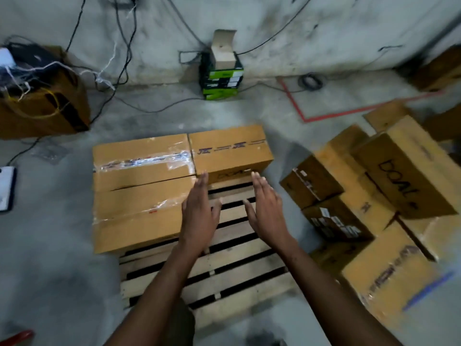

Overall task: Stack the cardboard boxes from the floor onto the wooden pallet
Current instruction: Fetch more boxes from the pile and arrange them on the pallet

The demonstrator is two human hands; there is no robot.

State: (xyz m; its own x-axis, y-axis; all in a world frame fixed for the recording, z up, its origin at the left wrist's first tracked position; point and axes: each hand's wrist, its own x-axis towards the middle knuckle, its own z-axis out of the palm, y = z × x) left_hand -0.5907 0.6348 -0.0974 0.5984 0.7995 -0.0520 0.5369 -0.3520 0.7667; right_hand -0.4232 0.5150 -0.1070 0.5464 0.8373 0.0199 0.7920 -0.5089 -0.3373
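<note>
A wooden pallet (224, 275) lies on the concrete floor in front of me. Two large taped cardboard boxes (139, 196) fill its left side. A smaller box (229, 151) sits at its far right corner. My left hand (199, 211) and my right hand (268, 208) hover over the bare slats just in front of the smaller box, palms facing each other, fingers straight, holding nothing. The fingertips reach the box's near edge. A heap of several cardboard boxes (374, 196) lies on the floor to the right of the pallet.
An open brown box full of cables (42, 101) stands at the back left. A stack of green-and-black boxes (220, 76) leans at the wall. Cables trail over the floor. Red tape (324, 117) marks the floor at the back right. A white device (6, 188) lies far left.
</note>
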